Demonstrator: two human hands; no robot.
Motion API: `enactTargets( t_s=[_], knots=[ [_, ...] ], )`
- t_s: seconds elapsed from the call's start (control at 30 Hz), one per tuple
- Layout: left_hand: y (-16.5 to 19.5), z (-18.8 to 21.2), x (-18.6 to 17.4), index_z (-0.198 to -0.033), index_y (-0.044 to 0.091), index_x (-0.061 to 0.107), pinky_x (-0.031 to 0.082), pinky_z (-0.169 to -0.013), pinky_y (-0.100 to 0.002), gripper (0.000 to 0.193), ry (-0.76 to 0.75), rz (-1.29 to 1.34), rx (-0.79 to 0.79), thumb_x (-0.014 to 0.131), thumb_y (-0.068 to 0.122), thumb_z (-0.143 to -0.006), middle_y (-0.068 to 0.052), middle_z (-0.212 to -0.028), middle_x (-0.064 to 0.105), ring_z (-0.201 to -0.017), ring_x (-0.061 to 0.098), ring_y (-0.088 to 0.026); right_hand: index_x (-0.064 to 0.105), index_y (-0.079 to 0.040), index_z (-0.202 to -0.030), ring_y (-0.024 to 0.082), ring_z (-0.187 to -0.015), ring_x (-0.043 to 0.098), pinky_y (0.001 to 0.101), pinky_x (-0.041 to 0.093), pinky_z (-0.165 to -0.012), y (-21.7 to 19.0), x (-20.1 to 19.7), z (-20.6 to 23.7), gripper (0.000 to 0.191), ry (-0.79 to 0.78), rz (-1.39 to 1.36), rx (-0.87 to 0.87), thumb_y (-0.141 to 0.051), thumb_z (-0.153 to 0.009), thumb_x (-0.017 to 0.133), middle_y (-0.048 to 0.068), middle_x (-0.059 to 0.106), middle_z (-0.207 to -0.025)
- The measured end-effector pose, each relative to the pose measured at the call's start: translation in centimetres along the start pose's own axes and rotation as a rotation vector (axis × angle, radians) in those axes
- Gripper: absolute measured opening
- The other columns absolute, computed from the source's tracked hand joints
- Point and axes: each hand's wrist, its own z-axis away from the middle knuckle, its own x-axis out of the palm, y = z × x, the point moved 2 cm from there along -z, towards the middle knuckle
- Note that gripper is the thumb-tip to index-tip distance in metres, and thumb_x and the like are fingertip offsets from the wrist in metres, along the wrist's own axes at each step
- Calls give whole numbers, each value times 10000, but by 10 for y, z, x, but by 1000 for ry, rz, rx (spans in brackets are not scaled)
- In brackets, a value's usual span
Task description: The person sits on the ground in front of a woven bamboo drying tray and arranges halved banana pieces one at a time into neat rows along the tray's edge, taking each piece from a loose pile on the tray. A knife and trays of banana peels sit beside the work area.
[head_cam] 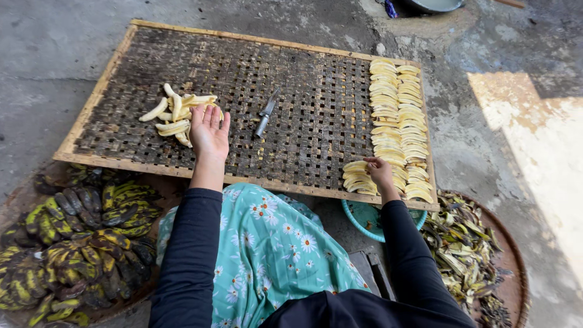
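Note:
A woven bamboo drying rack lies on the ground before me. My left hand rests open, palm up, beside a loose pile of peeled bananas at the rack's left. My right hand presses on flattened banana slices near the rack's front edge. These slices join two long rows of laid-out banana slices along the right side. A knife lies on the rack's middle, apart from both hands.
A round tray of dark unpeeled bananas sits at my lower left. A basket of banana peels is at my lower right. A teal bowl shows under the rack's edge. Concrete ground surrounds everything.

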Motion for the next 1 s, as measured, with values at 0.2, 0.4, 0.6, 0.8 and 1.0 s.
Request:
enactTargets(
  t_s=[0.2,0.4,0.6,0.8,1.0],
  knots=[
    [-16,-6,-19,-1381,44,536,473,-1098,-455,510,174,9,-85,645,349,-987,-68,-1272,545,-1224,544,-212,737,-36,-1205,81,-752,603,254,525,-698,-2,-6,-12,194,-86,-63,-28,-82,-1049,632,27,686,-911],
    [-23,14,-7,-1275,80,593,513,-1044,-421,374,90,30,-136,623,313,-984,-55,-1176,588,-1110,595,-177,724,-39,-1115,87,-821,640,262,535,-706,8,3,-20,140,-151,136,-36,-54,-1026,617,27,745,-1024],
    [14,3,-27,-1188,0,602,587,-964,-381,273,172,241,-18,647,209,-1018,-94,-1111,623,-1014,644,-181,735,-70,-1085,123,-907,689,262,542,-761,27,9,-27,189,-7,264,-179,11,-1001,586,74,764,-1049],
    [113,9,-80,-1060,17,598,599,-835,-369,189,251,507,418,644,183,-984,-100,-1028,615,-870,660,-209,797,-156,-968,359,-1013,610,486,509,-829,30,23,-32,236,350,1027,-414,-30,-791,704,146,666,-1034],
    [129,30,-74,-1066,2,623,621,-793,-345,198,276,568,468,577,190,-1025,-119,-952,703,-845,691,-205,659,-27,-1190,282,-801,713,397,573,-701,-25,193,-34,272,-61,438,-606,-81,-923,664,129,697,-929]
  ],
)
